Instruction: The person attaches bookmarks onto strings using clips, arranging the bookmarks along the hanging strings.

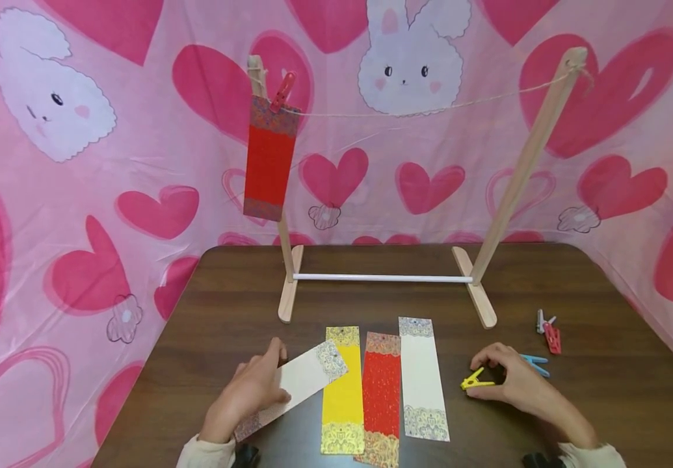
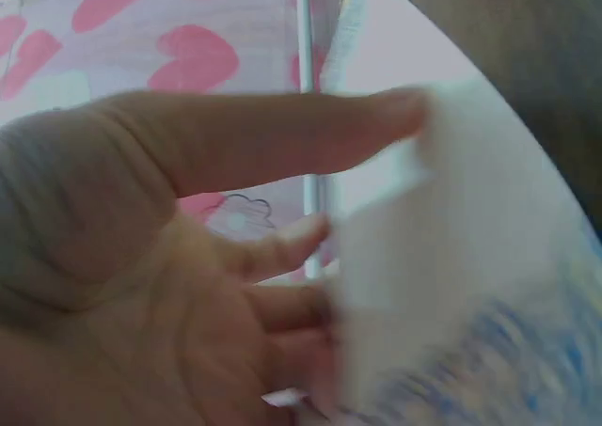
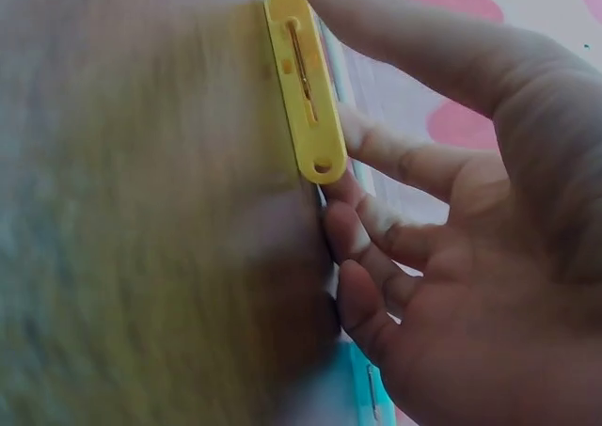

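Observation:
At the table's front left, my left hand (image 1: 252,385) grips a white card (image 1: 305,377) by its long edges, thumb on the near side. The card has lacy patterned ends and slants over a yellow card (image 1: 343,393). In the left wrist view, the thumb lies across the white card's face. Right of the yellow card lie a red card (image 1: 382,393) and another white card (image 1: 422,376). My right hand (image 1: 514,382) pinches a yellow clothespin (image 1: 472,382) low over the table between thumb and fingers. A blue clothespin (image 1: 538,365) lies partly hidden behind that hand.
A wooden stand (image 1: 512,195) at the back carries a string (image 1: 395,116). A red card (image 1: 270,166) hangs at its left end from a red clothespin (image 1: 282,92). Another red clothespin (image 1: 553,338) and a grey one (image 1: 541,320) lie at the right.

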A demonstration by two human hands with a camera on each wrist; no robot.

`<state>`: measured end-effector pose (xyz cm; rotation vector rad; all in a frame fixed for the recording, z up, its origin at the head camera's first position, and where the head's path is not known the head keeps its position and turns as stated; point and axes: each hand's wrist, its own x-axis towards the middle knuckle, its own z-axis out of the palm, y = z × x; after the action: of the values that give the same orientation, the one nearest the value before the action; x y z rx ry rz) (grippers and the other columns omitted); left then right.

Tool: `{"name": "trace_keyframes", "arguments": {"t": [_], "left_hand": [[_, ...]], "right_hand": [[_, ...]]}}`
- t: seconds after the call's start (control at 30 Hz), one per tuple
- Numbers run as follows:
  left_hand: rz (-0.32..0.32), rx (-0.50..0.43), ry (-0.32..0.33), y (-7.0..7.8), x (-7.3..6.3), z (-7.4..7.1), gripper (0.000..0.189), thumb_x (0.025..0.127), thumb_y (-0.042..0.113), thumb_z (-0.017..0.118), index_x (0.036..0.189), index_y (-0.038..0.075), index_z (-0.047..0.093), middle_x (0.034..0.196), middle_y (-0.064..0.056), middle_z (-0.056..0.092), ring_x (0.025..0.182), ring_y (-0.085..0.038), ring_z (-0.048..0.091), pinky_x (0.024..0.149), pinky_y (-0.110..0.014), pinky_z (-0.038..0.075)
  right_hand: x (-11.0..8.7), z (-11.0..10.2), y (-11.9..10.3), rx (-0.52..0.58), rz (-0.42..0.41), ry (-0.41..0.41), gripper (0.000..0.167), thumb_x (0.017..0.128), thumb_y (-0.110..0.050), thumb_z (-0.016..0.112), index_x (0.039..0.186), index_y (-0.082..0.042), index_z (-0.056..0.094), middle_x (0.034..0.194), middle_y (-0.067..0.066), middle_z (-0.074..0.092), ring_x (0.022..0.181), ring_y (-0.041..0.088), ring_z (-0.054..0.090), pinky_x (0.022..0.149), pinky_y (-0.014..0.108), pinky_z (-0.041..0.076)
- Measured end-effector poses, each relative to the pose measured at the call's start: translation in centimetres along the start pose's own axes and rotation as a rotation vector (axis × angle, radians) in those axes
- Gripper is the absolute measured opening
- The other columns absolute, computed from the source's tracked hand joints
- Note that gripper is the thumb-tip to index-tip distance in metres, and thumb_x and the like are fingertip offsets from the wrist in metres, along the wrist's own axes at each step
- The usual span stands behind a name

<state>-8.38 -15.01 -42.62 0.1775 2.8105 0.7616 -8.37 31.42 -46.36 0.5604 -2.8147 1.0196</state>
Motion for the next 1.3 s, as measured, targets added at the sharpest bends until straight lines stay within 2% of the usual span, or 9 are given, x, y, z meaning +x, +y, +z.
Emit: {"name": "trace_keyframes", "arguments": {"t": [0.13, 0.27, 0.37, 0.5, 0.6, 0.77, 0.9, 1.1, 1.3], "left_hand": [[0.051, -0.108, 0.119, -0.3, 0.7, 0.2, 0.043, 0.075, 0.009, 0.086, 0.110, 0.004, 0.061, 0.095, -0.008, 0.069, 0.078, -0.021, 0.059, 0.068, -0.039, 0.051], [0.087, -0.229, 0.249, -0.6, 1.3, 0.1, 0.016, 0.082, 0.005, 0.079, 0.095, 0.006, 0.070, 0.081, -0.003, 0.068, 0.068, -0.016, 0.056, 0.061, -0.032, 0.049], [0.085, -0.324, 0.347, -0.9, 1.5, -0.1, 0.007, 0.086, 0.007, 0.076, 0.088, 0.009, 0.069, 0.075, -0.001, 0.066, 0.065, -0.014, 0.054, 0.058, -0.028, 0.046], [0.114, -0.441, 0.436, -1.5, 1.9, -0.1, 0.006, 0.090, 0.009, 0.074, 0.090, 0.005, 0.070, 0.082, -0.006, 0.070, 0.069, -0.013, 0.059, 0.060, -0.026, 0.049], [0.115, -0.553, 0.430, -1.8, 2.1, 0.0, 0.006, 0.092, 0.008, 0.071, 0.095, 0.002, 0.071, 0.085, -0.010, 0.072, 0.070, -0.012, 0.063, 0.061, -0.025, 0.052], [0.052, -0.772, 0.349, -1.7, 2.1, 0.1, 0.013, 0.094, 0.008, 0.067, 0.104, -0.001, 0.070, 0.088, -0.016, 0.073, 0.071, -0.015, 0.067, 0.062, -0.029, 0.055], [0.010, -0.902, 0.300, -1.3, 1.9, -0.1, 0.018, 0.096, 0.009, 0.066, 0.110, -0.003, 0.068, 0.089, -0.018, 0.073, 0.072, -0.019, 0.069, 0.063, -0.032, 0.057], [0.042, -0.975, 0.270, -0.5, 2.2, -0.5, 0.022, 0.097, 0.012, 0.065, 0.111, -0.005, 0.065, 0.090, -0.018, 0.072, 0.074, -0.019, 0.069, 0.065, -0.031, 0.057], [0.074, -0.969, 0.258, 0.5, 2.4, -1.2, 0.022, 0.097, 0.011, 0.064, 0.113, -0.004, 0.065, 0.092, -0.018, 0.072, 0.075, -0.019, 0.069, 0.065, -0.032, 0.057]], "right_hand": [[-0.2, -0.2, 0.2, 0.015, -0.066, -0.034, 0.037, 0.068, -0.025, 0.092, 0.092, -0.026, 0.064, 0.098, -0.008, 0.058, 0.087, 0.006, 0.047, 0.072, 0.026, 0.040], [0.0, -0.4, 0.5, 0.042, -0.102, -0.054, 0.035, 0.070, -0.019, 0.091, 0.092, -0.024, 0.065, 0.098, -0.007, 0.059, 0.086, 0.006, 0.048, 0.072, 0.025, 0.041], [0.1, -0.6, 0.6, 0.078, -0.070, -0.087, 0.033, 0.072, -0.019, 0.089, 0.095, -0.022, 0.066, 0.099, -0.005, 0.059, 0.086, 0.007, 0.048, 0.071, 0.025, 0.042], [0.2, -0.8, 0.7, 0.115, 0.005, -0.130, 0.030, 0.076, -0.019, 0.087, 0.098, -0.019, 0.066, 0.101, -0.002, 0.058, 0.087, 0.007, 0.047, 0.068, 0.025, 0.041], [0.2, -0.8, 0.6, 0.116, 0.034, -0.117, 0.028, 0.077, -0.018, 0.086, 0.096, -0.018, 0.066, 0.097, -0.003, 0.058, 0.085, 0.007, 0.047, 0.066, 0.024, 0.040], [0.1, -0.6, 0.4, 0.100, 0.056, -0.061, 0.024, 0.077, -0.017, 0.085, 0.091, -0.018, 0.067, 0.089, -0.005, 0.058, 0.082, 0.007, 0.048, 0.065, 0.024, 0.040], [0.1, -0.7, 0.3, 0.093, 0.101, -0.073, 0.021, 0.081, -0.021, 0.083, 0.093, -0.018, 0.066, 0.089, -0.004, 0.057, 0.080, 0.007, 0.049, 0.065, 0.024, 0.042], [0.8, -1.9, -0.3, 0.127, 0.170, -0.130, 0.021, 0.089, -0.027, 0.076, 0.101, -0.015, 0.064, 0.086, 0.000, 0.060, 0.075, 0.009, 0.055, 0.063, 0.024, 0.047], [1.0, -3.3, -1.5, 0.084, 0.101, -0.149, 0.021, 0.091, -0.024, 0.073, 0.106, -0.015, 0.062, 0.094, -0.003, 0.066, 0.084, 0.005, 0.062, 0.070, 0.025, 0.053]]}}
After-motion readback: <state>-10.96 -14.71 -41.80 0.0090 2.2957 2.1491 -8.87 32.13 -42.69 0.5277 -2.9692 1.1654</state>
